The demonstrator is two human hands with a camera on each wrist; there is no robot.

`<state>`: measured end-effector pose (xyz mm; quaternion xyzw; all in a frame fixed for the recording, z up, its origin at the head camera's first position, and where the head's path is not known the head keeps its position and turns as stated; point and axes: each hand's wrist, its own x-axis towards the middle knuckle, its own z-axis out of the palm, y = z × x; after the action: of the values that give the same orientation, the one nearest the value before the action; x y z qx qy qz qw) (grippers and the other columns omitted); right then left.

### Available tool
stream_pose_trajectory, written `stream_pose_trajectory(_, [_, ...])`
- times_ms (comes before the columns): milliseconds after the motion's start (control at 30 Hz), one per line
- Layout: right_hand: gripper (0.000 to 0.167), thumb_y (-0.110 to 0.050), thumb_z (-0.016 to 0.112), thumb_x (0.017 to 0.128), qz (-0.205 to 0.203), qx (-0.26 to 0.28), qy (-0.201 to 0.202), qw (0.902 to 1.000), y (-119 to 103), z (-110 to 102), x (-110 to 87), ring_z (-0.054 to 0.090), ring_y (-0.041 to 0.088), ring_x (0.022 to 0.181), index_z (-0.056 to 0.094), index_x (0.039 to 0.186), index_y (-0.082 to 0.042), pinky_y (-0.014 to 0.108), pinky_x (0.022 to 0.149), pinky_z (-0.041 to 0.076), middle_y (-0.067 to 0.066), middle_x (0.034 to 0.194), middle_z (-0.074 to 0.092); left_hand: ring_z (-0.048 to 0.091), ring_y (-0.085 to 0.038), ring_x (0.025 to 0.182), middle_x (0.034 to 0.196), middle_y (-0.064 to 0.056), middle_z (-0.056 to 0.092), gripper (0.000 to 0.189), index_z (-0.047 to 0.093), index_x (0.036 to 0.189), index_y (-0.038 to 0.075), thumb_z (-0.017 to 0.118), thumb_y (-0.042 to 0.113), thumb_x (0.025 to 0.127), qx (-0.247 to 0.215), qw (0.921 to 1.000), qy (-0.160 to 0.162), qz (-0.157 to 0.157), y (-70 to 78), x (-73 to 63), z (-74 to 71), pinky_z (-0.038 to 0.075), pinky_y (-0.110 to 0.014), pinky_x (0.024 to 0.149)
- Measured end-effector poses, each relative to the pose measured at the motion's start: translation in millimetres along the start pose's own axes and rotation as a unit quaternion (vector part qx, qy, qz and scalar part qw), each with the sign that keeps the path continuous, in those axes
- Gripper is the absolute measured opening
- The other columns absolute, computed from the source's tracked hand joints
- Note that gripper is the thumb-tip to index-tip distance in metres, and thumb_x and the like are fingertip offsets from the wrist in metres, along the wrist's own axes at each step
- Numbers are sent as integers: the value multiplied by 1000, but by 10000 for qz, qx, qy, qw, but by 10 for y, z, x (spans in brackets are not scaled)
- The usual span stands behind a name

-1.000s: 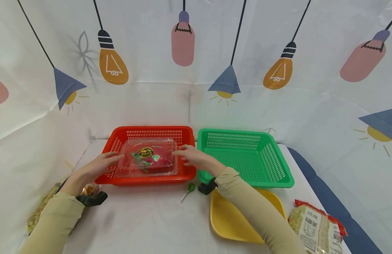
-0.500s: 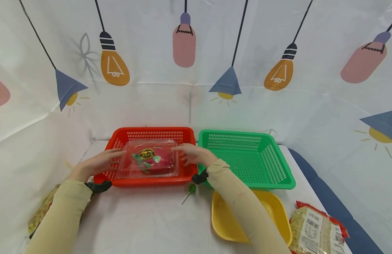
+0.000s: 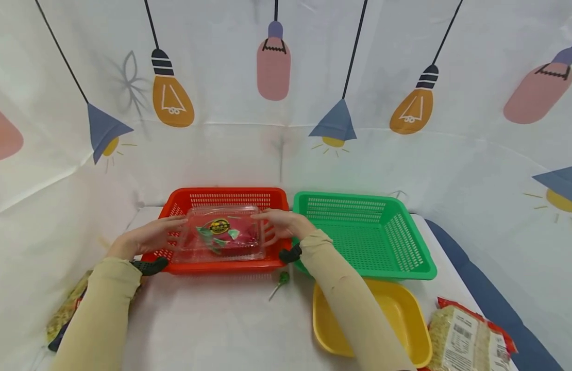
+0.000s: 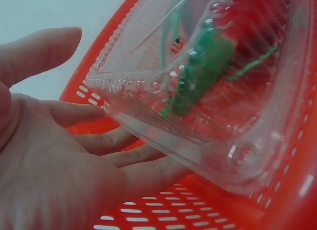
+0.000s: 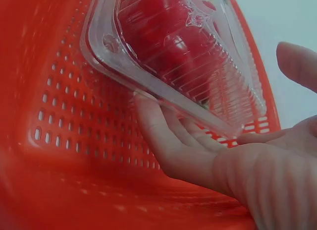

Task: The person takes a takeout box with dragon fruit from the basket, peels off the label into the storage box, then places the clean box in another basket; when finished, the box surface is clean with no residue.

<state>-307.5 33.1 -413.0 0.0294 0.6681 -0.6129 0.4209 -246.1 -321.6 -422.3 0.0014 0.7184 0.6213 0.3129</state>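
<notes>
A clear plastic clamshell box [image 3: 239, 253] sits in the red basket [image 3: 228, 267], with a black and gold label on its lid. Through the plastic show something rounded and red [image 5: 168, 39] and a green piece [image 4: 203, 74]. At the box's left side is my left hand [image 3: 149, 237], its fairly straight fingers reaching under the rim in the left wrist view and its thumb held away from the lid. My right hand [image 3: 286, 225] mirrors it on the right, fingertips [image 5: 147, 103] right at the lower rim, thumb raised apart from the box.
A green basket [image 3: 360, 265] stands to the right, with a yellow tray [image 3: 408, 322] in front of it. A lollipop [image 3: 283, 279] lies before the red basket. Bags of dry food lie at the right [image 3: 467, 335] and, partly behind my left sleeve, at the left [image 3: 68, 309].
My left hand has moved right and forward to the box's left side. My right hand has drawn in closer to its right side. The box stays in the red basket.
</notes>
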Motion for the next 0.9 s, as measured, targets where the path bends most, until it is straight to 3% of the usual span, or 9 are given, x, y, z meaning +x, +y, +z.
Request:
stream_pose_trajectory(167, [88,-36,69,94,-44,82,98,9999,35,-18,1,47,41,122,14,160,-20,56,89,54,20,137,45,39,-38,130,161,-27,9,73,-5,160,6,37,36,108,-93,9999,51,67,-27,22,23,49,-54,100])
stream_pose_trajectory(600, [88,-34,65,97,-235,-117,-155,9995,46,-5,2,46,38,125,8,161,-18,56,92,52,16,140,45,34,-41,136,161,-25,11,76,-8,160,8,39,37,107,-101,9999,124,-4,-46,-3,27,50,-50,100])
stream_pose_trajectory(733, [84,-34,64,97,-264,-85,-206,9994,49,-6,7,47,39,125,11,160,-18,57,92,52,17,139,45,46,-33,127,153,-22,29,70,6,160,4,38,38,108,-82,9998,164,114,-48,-18,22,51,-49,98])
stream_pose_trajectory(900, [76,-33,63,98,-339,-40,-260,9991,58,-15,21,48,38,123,17,158,-21,57,92,52,18,135,48,57,-21,113,130,-6,53,60,28,152,0,38,39,108,-191,9992,211,276,-51,-37,13,52,-45,96])
